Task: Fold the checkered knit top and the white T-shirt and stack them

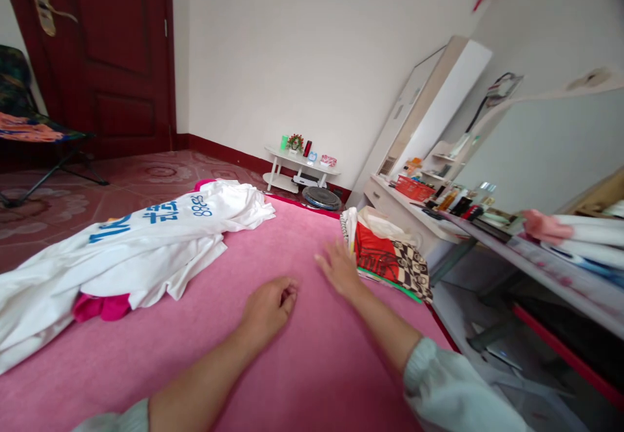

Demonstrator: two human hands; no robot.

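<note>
My left hand (270, 306) is over the pink bed cover (292, 380), its fingers curled in towards the thumb and nothing seen in them. To its right, my right hand (340, 271) has its fingers stretched and spread, slightly blurred, just beside a pile of folded clothes (377, 253). Red, white and brown-checked cloth shows in that pile, with a green edge at the bottom; I cannot tell whether the hand touches it. White shirts (160, 237) with blue lettering lie spread on the left side of the bed, with bright pink cloth (104, 306) sticking out underneath.
Right of the bed, a dressing table (487, 234) with a mirror carries bottles and a red basket (414, 189). Past the far bed edge are a small white shelf (299, 167) and a round dark device (322, 198). A folding chair (34, 127) stands left by a dark red door (117, 55).
</note>
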